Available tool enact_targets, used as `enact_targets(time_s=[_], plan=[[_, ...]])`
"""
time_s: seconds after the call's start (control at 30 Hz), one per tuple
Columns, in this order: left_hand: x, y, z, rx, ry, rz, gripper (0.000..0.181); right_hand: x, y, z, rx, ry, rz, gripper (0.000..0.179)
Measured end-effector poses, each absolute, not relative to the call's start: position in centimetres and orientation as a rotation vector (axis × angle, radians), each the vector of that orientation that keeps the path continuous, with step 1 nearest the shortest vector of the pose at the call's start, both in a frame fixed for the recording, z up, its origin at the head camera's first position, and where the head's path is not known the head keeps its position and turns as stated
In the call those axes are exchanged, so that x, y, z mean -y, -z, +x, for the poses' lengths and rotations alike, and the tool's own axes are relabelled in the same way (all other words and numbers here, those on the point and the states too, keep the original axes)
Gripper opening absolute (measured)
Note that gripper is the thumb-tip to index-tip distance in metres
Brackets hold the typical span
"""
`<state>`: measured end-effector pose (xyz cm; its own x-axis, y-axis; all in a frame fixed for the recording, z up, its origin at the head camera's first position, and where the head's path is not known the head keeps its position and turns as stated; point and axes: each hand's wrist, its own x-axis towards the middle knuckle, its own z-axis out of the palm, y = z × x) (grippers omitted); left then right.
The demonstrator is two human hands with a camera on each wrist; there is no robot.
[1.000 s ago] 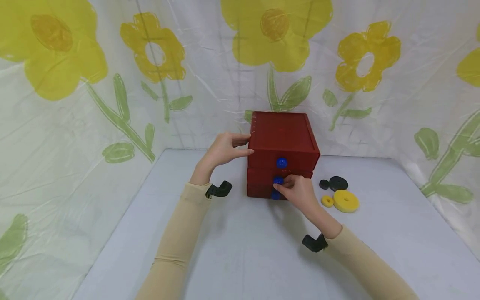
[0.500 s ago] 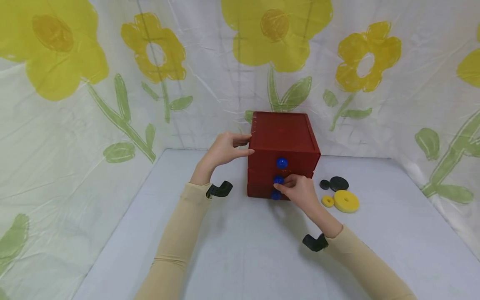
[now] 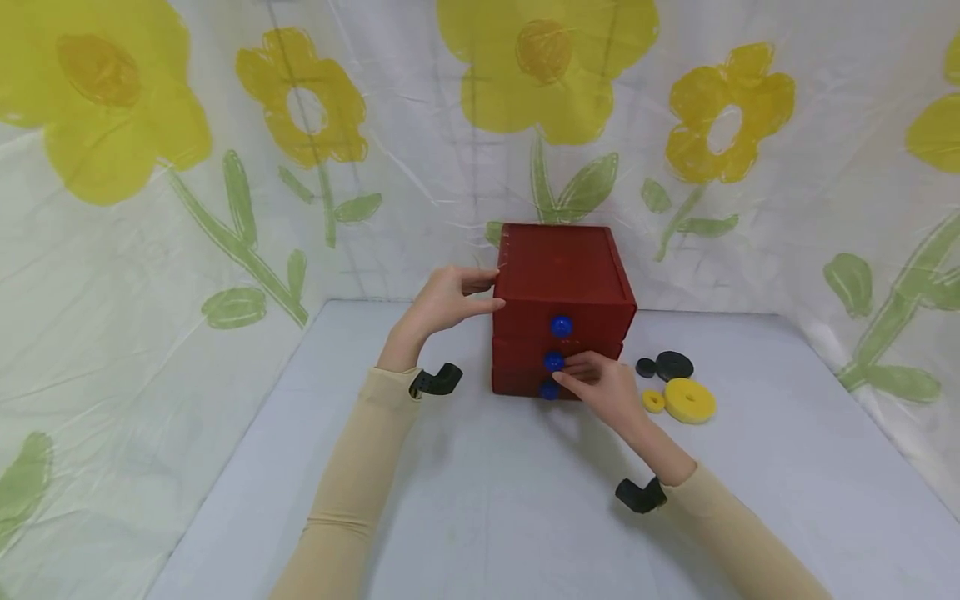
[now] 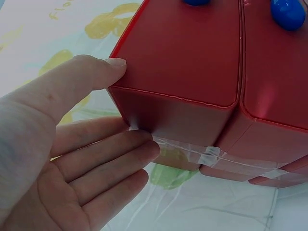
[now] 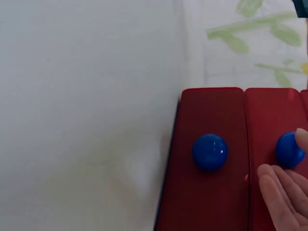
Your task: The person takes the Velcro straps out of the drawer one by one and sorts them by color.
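Note:
A red cabinet [image 3: 562, 262] with three stacked drawers stands at the back of the table, each drawer fronted by a round blue knob. My left hand [image 3: 444, 298] touches its upper left side. In the left wrist view the thumb [image 4: 113, 70] lies at the front edge, and the straight fingers [image 4: 113, 154] reach along the side. My right hand [image 3: 603, 385] is just right of the middle knob [image 3: 554, 361], its fingers loosely extended. The right wrist view has the fingertips beside that knob [image 5: 289, 150], with the thumb overlapping its edge. The bottom knob [image 5: 210, 151] is untouched.
Right of the cabinet lie a small black disc [image 3: 646, 367], a larger black disc [image 3: 674, 366], a small yellow ring [image 3: 653, 401] and a larger yellow disc [image 3: 690, 401]. A white flower-printed curtain [image 3: 420, 167] surrounds the white table [image 3: 480, 500] at the back and sides.
My right hand has loosened from the middle knob and drawn slightly right, away from it. The left hand stays at the cabinet's side. The head view has shifted slightly.

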<state>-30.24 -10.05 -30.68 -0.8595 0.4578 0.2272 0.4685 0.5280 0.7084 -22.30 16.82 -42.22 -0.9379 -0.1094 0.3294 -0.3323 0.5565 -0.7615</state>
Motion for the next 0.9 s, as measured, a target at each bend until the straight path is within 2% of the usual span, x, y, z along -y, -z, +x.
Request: enact_targets(time_s=[0.9], plan=[[10.2, 30.7, -30.2, 2.739, 1.276, -0.832, 0.057, -17.1, 45.5, -22.4, 2.717, -1.253, 0.413, 0.029]])
